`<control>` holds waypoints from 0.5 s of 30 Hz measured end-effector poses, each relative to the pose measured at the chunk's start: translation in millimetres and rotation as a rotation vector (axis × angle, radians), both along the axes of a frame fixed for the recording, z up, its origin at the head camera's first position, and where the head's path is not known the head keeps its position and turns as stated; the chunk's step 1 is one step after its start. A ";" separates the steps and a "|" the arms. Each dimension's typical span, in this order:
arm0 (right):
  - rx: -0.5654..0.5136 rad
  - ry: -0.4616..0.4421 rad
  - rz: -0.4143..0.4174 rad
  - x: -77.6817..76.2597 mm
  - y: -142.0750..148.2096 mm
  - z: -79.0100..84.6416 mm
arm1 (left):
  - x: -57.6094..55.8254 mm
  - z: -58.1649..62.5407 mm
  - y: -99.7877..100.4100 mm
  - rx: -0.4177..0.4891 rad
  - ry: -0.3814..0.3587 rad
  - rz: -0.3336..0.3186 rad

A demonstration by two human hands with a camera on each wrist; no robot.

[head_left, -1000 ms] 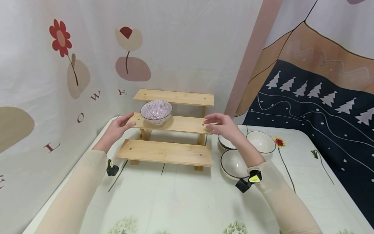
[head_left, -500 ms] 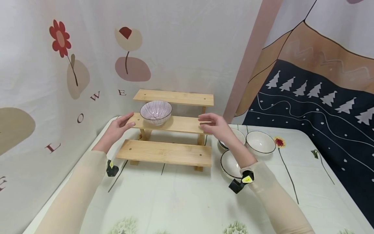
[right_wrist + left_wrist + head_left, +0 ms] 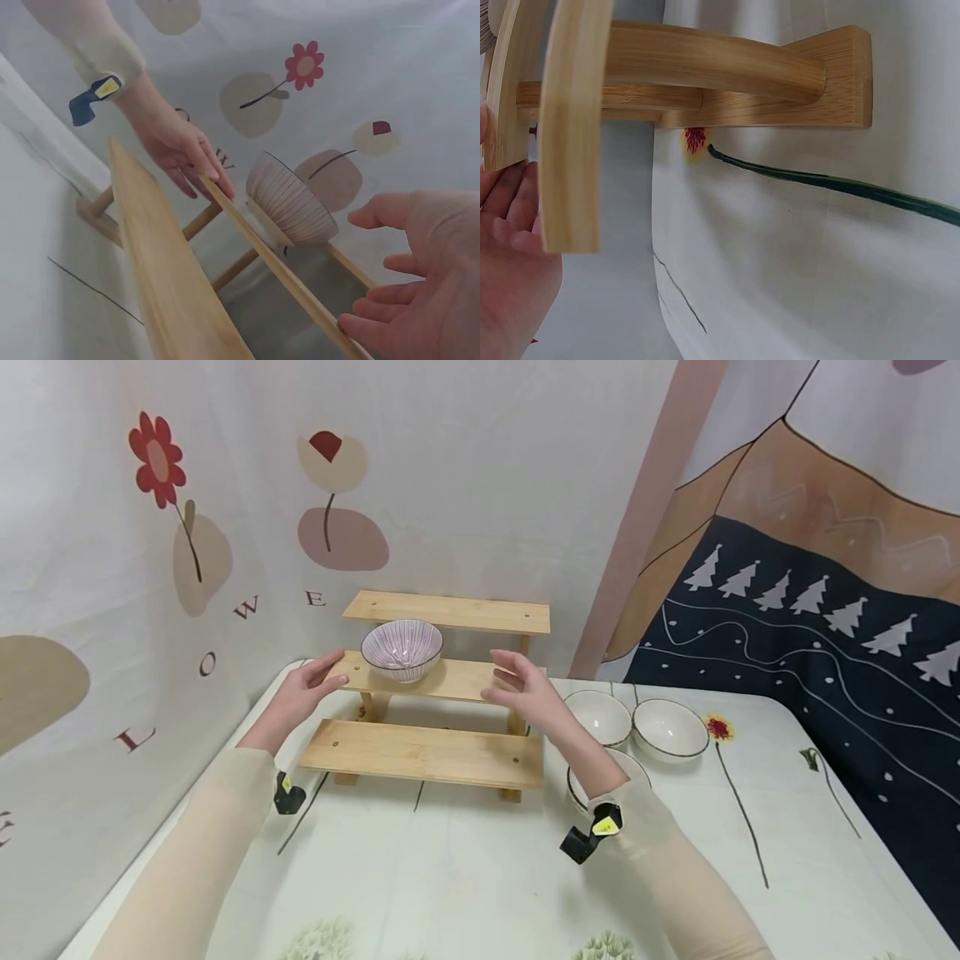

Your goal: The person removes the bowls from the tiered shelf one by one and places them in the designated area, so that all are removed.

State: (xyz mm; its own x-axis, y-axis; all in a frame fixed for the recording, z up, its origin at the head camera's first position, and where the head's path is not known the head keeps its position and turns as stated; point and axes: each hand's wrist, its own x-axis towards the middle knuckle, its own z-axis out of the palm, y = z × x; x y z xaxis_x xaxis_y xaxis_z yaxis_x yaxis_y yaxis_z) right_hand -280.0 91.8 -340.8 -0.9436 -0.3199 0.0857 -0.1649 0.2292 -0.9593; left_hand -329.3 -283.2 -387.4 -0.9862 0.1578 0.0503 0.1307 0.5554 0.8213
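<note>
A three-step wooden display stand [image 3: 431,753] stands on the table. On the left part of its middle step sits a bowl [image 3: 402,649] with thin purple stripes and a dark rim. My left hand [image 3: 303,689] grips the left end of that step, thumb at the front and fingers behind; the left wrist view shows the fingers [image 3: 514,196] against the board's end. Over the right part of the same step is my right hand [image 3: 525,693], fingers spread and loosely bent, holding nothing. A gap separates it from the bowl [image 3: 291,201] in the right wrist view.
Right of the stand are three white dark-rimmed bowls: one at the back [image 3: 597,717], one farther right [image 3: 670,729], and one nearer [image 3: 633,770], partly hidden by my right forearm. A printed cloth wall [image 3: 480,468] rises close behind the stand.
My right hand has moved left along the middle step toward the striped bowl, uncovering more of the white bowl at the back. My left hand and the striped bowl have stayed in place.
</note>
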 end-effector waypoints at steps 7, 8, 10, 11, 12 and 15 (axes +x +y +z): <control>-0.032 0.019 0.053 -0.9 -19.4 -8.4 | 1.0 0.4 0.3 -0.002 -0.006 -0.001; -0.032 0.020 0.057 -0.9 -22.3 -9.3 | 0.9 0.4 0.4 -0.003 -0.005 -0.001; -0.037 0.024 0.058 -1.4 -28.1 -11.1 | 0.7 0.3 0.4 -0.009 -0.001 0.000; -0.041 0.029 0.058 -2.1 -31.2 -12.1 | 0.7 0.4 0.6 -0.010 0.000 0.001; -0.044 0.035 0.059 -2.7 -34.4 -12.9 | 0.2 0.2 0.5 -0.009 0.001 0.000; -0.058 0.038 0.055 -4.3 -43.6 -14.9 | -0.8 -0.3 0.4 -0.004 0.001 -0.003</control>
